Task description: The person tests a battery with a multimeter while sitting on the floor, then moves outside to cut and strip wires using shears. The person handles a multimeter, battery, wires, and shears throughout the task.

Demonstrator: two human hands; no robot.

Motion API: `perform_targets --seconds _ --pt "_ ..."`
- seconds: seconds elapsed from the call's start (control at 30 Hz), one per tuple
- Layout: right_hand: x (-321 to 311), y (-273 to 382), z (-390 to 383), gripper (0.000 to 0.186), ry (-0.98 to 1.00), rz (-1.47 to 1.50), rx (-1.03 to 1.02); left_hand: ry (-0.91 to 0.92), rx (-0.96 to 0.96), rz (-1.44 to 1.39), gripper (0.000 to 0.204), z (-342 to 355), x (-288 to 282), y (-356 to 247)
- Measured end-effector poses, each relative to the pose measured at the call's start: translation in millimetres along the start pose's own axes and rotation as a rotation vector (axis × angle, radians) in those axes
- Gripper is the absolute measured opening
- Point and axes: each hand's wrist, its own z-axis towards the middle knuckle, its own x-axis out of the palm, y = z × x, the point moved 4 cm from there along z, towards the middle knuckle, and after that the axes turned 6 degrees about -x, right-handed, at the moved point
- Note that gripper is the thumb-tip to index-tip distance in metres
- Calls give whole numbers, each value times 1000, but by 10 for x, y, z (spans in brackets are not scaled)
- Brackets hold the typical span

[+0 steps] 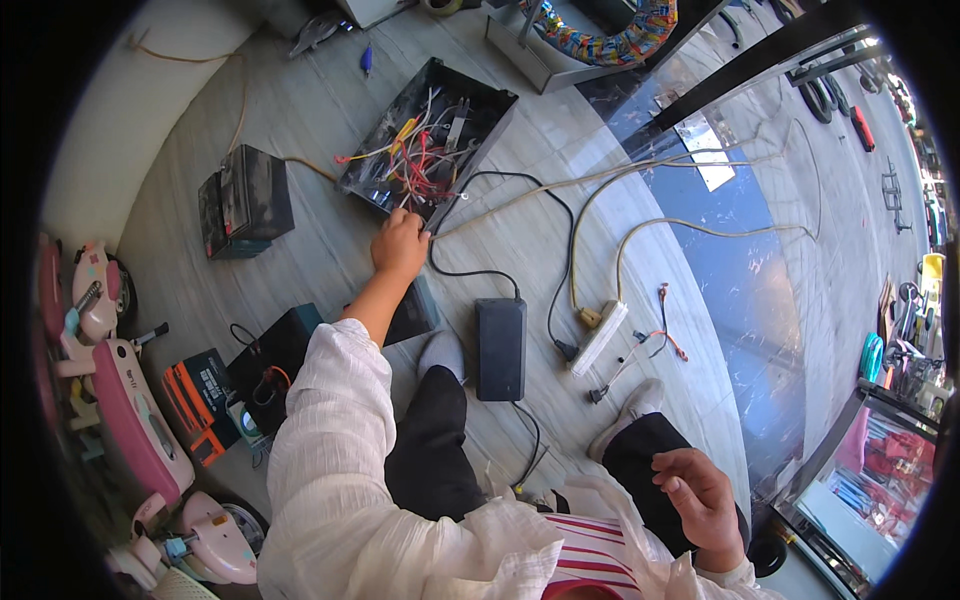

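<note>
A black, open-topped box (490,140) sits on the wood-patterned floor (325,105), beyond the person's feet and turned at an angle, its inside dusty and scuffed. A tangle of wires (420,165), mostly red and white, fills much of it, a few ends reaching over the rim. Among them lie a yellow bundle (402,137) and a narrow greyish strip (458,125). A pair of dark battery-like blocks (245,205) stands to the left of the box.

The left hand (400,245) is at the box's near edge, fingers bent and fingertips at the rim; their tips are hard to make out, so I cannot tell whether they grasp the rim or a wire. The right hand (700,500) holds nothing, fingers loosely curled.

The left arm reaches forward, palm down; the right is bent, its hand raised above the right knee.
</note>
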Motion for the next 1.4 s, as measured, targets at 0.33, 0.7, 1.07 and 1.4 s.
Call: perform_targets --seconds 0.33,0.7,1.07,1.4 --pt "46 -6 12 21 12 6 64 -145 114 -37 38 -113 -117 109" --pt "75 -14 36 23 18 4 80 -64 196 40 36 310 -85 -148" --pt "75 -25 41 22 16 11 86 -311 106 -172 16 558 -49 134" --pt "78 -31 53 23 11 34 104 -103 -593 -1340 21 715 -11 1019"
